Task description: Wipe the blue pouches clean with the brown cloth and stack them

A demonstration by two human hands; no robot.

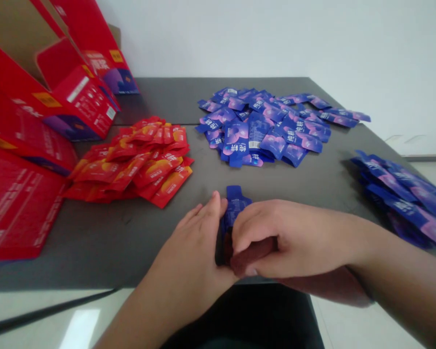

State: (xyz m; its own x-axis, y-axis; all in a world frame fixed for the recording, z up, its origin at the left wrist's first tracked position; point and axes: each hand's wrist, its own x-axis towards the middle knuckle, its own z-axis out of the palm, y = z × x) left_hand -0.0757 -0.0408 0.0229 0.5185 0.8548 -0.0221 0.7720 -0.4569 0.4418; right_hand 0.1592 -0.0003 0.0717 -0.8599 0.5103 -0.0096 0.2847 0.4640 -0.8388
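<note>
A pale wall stands behind the dark grey table [138, 232] in front of me, and light floor shows below its near edge. My two hands meet at that near edge, close to my body. Between them I hold a small stack of blue sachets [235, 203] standing on edge; only the top of the stack pokes up above my fingers, the rest is hidden. My left hand [194, 247] lies flat against the stack's left side, fingers straight and together, thumb up near the top of the packets. My right hand [290, 240] is curled around the right side, its fingers bent over the stack and pressed against it, so both hands are closed in on the same bundle.

Farther back, at the middle of the table, lies a loose heap of blue sachets [265, 126], spread wide and well apart from my hands. To the left of it lies a heap of red sachets [138, 162], overlapping one another. At the right edge of the table a row of blue packets [403, 194] lies fanned out, near my right forearm. On the left side red cartons [58, 97] stand and lean, some open, and a flattened red carton [14, 208] lies beside the red heap.
</note>
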